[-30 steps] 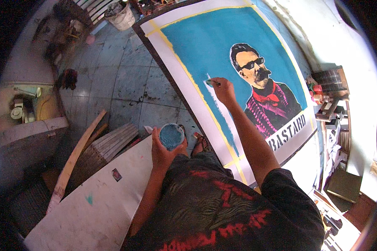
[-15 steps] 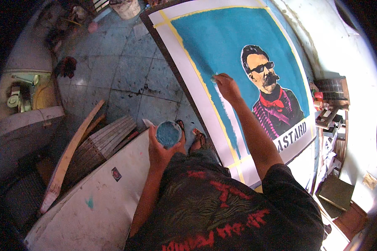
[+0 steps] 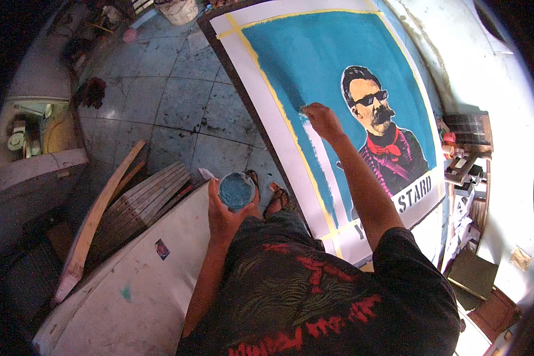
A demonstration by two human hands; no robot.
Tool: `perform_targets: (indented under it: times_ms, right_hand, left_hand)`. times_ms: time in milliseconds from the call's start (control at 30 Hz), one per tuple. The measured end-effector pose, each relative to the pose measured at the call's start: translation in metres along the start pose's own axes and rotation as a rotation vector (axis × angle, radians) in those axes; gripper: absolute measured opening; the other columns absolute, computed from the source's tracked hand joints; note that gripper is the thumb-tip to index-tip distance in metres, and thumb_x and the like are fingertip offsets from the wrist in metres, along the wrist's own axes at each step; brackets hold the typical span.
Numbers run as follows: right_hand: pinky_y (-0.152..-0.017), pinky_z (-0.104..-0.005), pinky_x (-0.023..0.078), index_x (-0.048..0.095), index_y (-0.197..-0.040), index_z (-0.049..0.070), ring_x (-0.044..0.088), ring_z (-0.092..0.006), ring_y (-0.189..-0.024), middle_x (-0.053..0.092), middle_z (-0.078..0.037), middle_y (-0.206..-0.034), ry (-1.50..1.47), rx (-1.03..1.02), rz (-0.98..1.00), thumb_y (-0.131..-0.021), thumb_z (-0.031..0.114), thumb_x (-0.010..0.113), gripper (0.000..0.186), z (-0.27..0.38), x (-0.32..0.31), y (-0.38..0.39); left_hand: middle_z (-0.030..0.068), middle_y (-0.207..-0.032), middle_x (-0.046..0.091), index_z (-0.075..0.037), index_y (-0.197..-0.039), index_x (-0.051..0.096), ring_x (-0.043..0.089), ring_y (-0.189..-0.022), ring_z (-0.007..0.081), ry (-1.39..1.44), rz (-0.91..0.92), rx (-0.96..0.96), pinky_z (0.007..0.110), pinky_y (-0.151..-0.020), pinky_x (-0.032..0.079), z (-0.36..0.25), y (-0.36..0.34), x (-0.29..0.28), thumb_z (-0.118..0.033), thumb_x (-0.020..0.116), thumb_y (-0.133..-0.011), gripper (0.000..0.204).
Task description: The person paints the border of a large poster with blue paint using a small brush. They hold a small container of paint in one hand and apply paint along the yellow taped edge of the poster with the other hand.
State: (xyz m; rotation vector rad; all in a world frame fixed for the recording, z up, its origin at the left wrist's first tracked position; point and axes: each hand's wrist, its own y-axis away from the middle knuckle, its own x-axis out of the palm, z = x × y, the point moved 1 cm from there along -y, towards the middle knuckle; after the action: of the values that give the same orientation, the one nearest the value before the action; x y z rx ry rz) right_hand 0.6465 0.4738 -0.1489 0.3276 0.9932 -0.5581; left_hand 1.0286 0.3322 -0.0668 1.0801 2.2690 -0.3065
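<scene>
The right hand (image 3: pixel 321 118) is closed around a small brush (image 3: pixel 304 110), of which only the tip shows past the fingers; that tip touches the painting (image 3: pixel 314 53) at the ragged edge where wet blue paint meets bare white ground; the arm runs straight up from the lower edge, across the lower part of the picture. The left hand (image 3: pixel 224 215) is wrapped around a small round cup (image 3: pixel 237 191), held upright in front of the body, its open top showing thick blue paint with a rough, lumpy surface.

The painting is a large flat panel leaning at a slant, with a dark frame edge, a white border and thin yellow tape lines (image 3: pixel 279 113) marking an inner rectangle; the blue field looks matt and streaked with brush marks; a narrow white strip below the brush is unpainted. To the right of the hand is a stencil-like figure (image 3: pixel 381 127) in black, tan, red and pink, hard-edged and flat.

Below the cup, two feet in sandals (image 3: pixel 273 199) stand on grey, cracked floor tiles (image 3: pixel 178 107); left of them lie a long pale wooden plank (image 3: pixel 95 222), a stack of slatted boards (image 3: pixel 142 207) and a wide white board (image 3: pixel 130 285) speckled with paint; a pale bucket (image 3: pixel 178 10) stands at the top.
</scene>
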Motion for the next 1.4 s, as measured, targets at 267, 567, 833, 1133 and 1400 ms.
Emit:
perform_targets:
  times_ms: [267, 567, 833, 1133, 1400]
  right_hand:
    - [-0.085, -0.0485, 0.053, 0.069, -0.108, 0.009, 0.063, -0.038, -0.098, 0.065, -0.018, -0.103, -0.083, -0.027, -0.176, -0.092, 0.012, 0.051, 0.025, 0.011, -0.018, -0.013]
    - [-0.083, -0.0434, 0.053, 0.069, -0.109, 0.009, 0.065, -0.0365, -0.095, 0.067, -0.015, -0.104, 0.221, 0.083, 0.063, -0.092, 0.009, 0.055, 0.022, 0.004, -0.006, 0.0]
    - [-0.083, -0.0427, 0.054, 0.069, -0.107, 0.006, 0.065, -0.0355, -0.097, 0.067, -0.017, -0.106, 0.122, -0.018, -0.098, -0.092, 0.01, 0.055, 0.021, 0.003, -0.011, -0.043]
    - [-0.083, -0.044, 0.054, 0.068, -0.106, 0.006, 0.065, -0.0366, -0.094, 0.066, -0.017, -0.1, 0.106, -0.07, -0.154, -0.09, 0.006, 0.054, 0.021, -0.009, -0.009, -0.069]
    - [-0.084, -0.0458, 0.053, 0.068, -0.105, 0.005, 0.064, -0.0374, -0.095, 0.065, -0.017, -0.101, 0.086, -0.091, -0.074, -0.09, 0.004, 0.053, 0.021, 0.01, -0.014, -0.041]
  left_hand:
    - [0.0287, -0.141, 0.042, 0.006, -0.147, 0.02, 0.043, -0.132, 0.0419, 0.013, 0.004, -0.048, 0.045, -0.108, 0.037, 0.0, 0.0, -0.001, -0.049, 0.086, -0.066, 0.118]
    - [0.0289, -0.142, 0.04, 0.006, -0.146, 0.021, 0.042, -0.132, 0.0422, -0.07, -0.012, 0.0, 0.045, -0.109, 0.035, -0.001, 0.002, -0.002, -0.048, 0.087, -0.065, 0.118]
    - [0.0251, -0.141, 0.045, 0.003, -0.148, 0.02, 0.045, -0.131, 0.0395, -0.008, -0.014, -0.024, 0.044, -0.11, 0.036, 0.007, 0.005, 0.001, -0.038, 0.091, -0.062, 0.119]
    - [0.0247, -0.145, 0.041, 0.003, -0.148, 0.018, 0.044, -0.132, 0.039, -0.02, -0.02, -0.08, 0.044, -0.111, 0.036, 0.021, 0.015, -0.002, -0.044, 0.09, -0.064, 0.121]
    - [0.0256, -0.141, 0.043, 0.005, -0.147, 0.019, 0.045, -0.13, 0.0393, 0.052, -0.023, -0.113, 0.045, -0.108, 0.037, 0.01, 0.012, -0.008, -0.04, 0.089, -0.066, 0.115]
